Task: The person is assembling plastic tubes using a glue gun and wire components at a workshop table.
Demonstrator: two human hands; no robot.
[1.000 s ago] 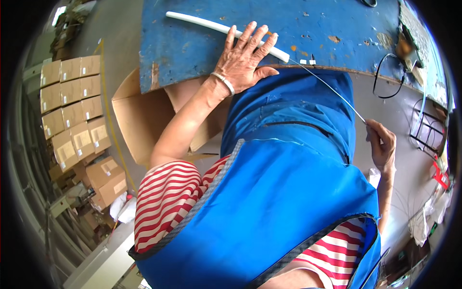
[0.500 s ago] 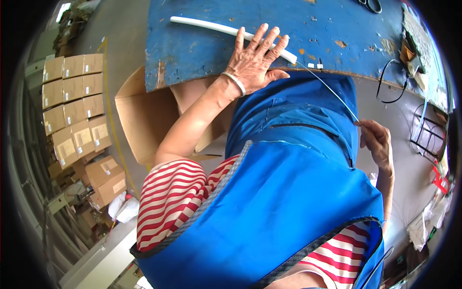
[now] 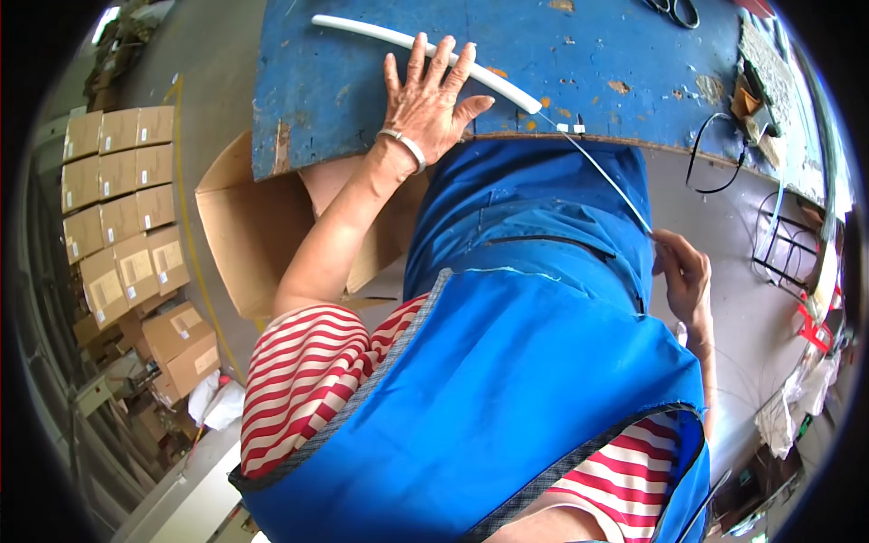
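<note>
1. Tube (image 3: 425, 45): it is white, long and thin, and it bends a little like a soft straw.
2. It lies flat on the blue table (image 3: 615, 45), near the edge that is close to the person.
3. One end points to the far left. The other end stops just to the right of the left hand (image 3: 425, 104).
4. The left hand lies flat on top of the tube and presses it down on the table.
5. Its fingers are spread wide apart and stretched out, not curled around the tube.
6. A pale band sits on the left wrist.
7. A thin wire (image 3: 602, 176) comes out of the right end of the tube.
8. The wire is straight and very skinny. It runs down off the table edge to the right hand (image 3: 683, 276).
9. The right hand is held out in the air, well away from the table. Its fingertips are pinched together on the end of the wire.
10. The table top is scratched, and brown spots show where the paint is gone.
11. An open brown box (image 3: 262, 226) sits on the floor under the left arm.
12. More brown boxes (image 3: 122, 204) are stacked far off on the left.
13. A black cord (image 3: 715, 158) hangs off the table on the right.
</note>
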